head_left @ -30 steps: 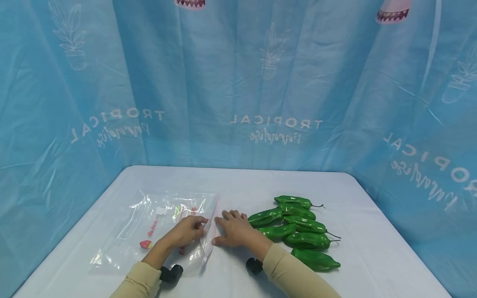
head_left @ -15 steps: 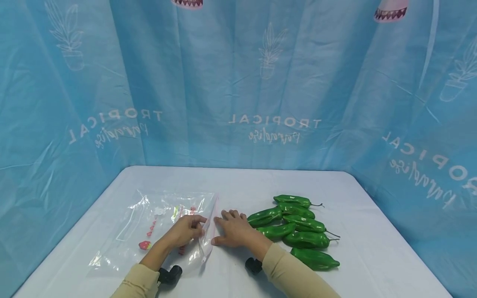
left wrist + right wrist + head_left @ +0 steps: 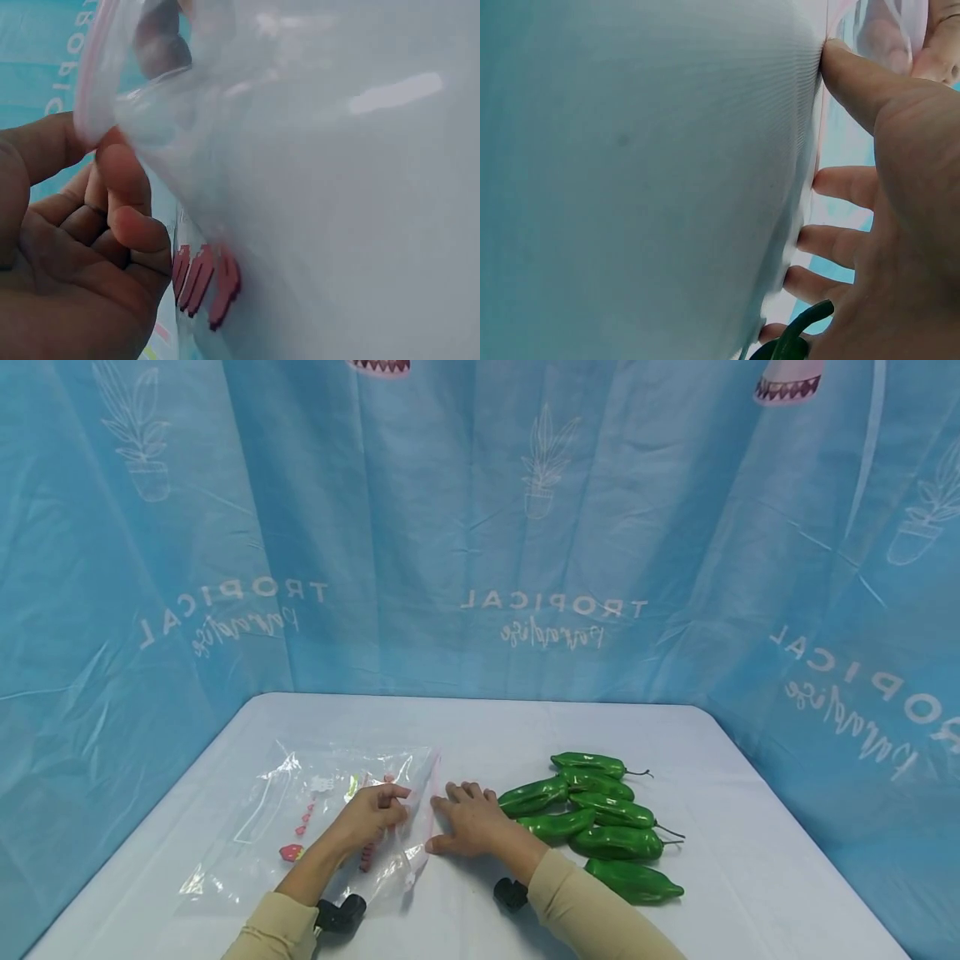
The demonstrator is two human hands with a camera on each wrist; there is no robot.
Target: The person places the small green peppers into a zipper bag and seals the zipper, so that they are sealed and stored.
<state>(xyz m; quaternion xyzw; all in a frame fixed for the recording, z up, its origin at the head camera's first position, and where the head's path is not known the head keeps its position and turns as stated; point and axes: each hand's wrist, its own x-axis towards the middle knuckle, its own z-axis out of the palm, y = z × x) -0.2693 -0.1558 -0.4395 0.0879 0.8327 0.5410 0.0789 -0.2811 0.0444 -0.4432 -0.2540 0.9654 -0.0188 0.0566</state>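
A large, flat, clear plastic bag (image 3: pixel 258 827) with red printed strawberries and lettering lay on the left half of the white-covered worktop (image 3: pixel 487 735), its pink-edged mouth (image 3: pixel 91 82) turned to the right. At that mouth the left hand (image 3: pixel 371 817) pinched the plastic, its other fingers (image 3: pixel 139 229) curled in beneath, and lifted a layer slightly in folds. The right hand (image 3: pixel 471 822) lay palm down with its fingers (image 3: pixel 844 186) spread and fairly straight, the thumb touching the bag's pink edge. Just beyond it to the right, seven glossy, long green peppers (image 3: pixel 618 843) lay loosely grouped, the nearest one partly behind the beige right sleeve (image 3: pixel 600 910). A blue curtain (image 3: pixel 555 552) printed with white potted plants and mirrored lettering hung behind the worktop.
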